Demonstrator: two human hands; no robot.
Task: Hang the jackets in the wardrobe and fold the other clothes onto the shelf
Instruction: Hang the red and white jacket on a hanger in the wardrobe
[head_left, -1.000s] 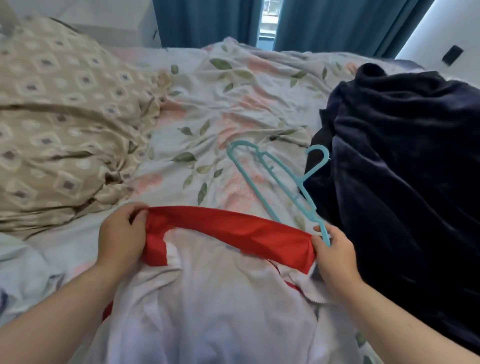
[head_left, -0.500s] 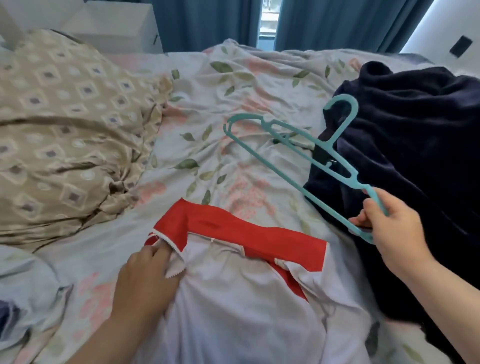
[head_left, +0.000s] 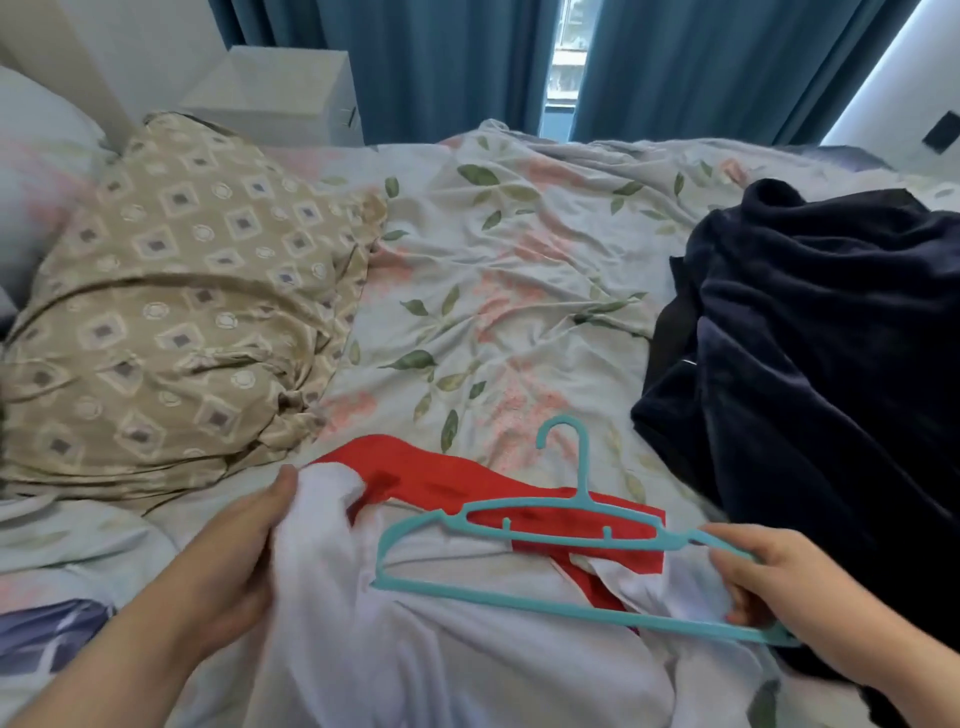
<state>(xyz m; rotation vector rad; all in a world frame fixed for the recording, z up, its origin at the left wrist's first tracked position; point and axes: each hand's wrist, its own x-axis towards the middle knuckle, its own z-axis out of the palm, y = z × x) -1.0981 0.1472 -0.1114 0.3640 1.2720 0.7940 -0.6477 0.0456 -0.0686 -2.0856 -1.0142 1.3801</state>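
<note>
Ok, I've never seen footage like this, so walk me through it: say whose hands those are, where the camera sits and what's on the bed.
There is no machine here: a person wears one wide-angle camera on the head, looking down at their own bare hands. The left hand grips the white cloth of a white and red garment spread on the floral sheet. The right hand holds a teal hanger by one end, over that garment. A dark navy garment lies heaped on the right, a beige patterned pillow on the left. Blue curtains hang behind.
</note>
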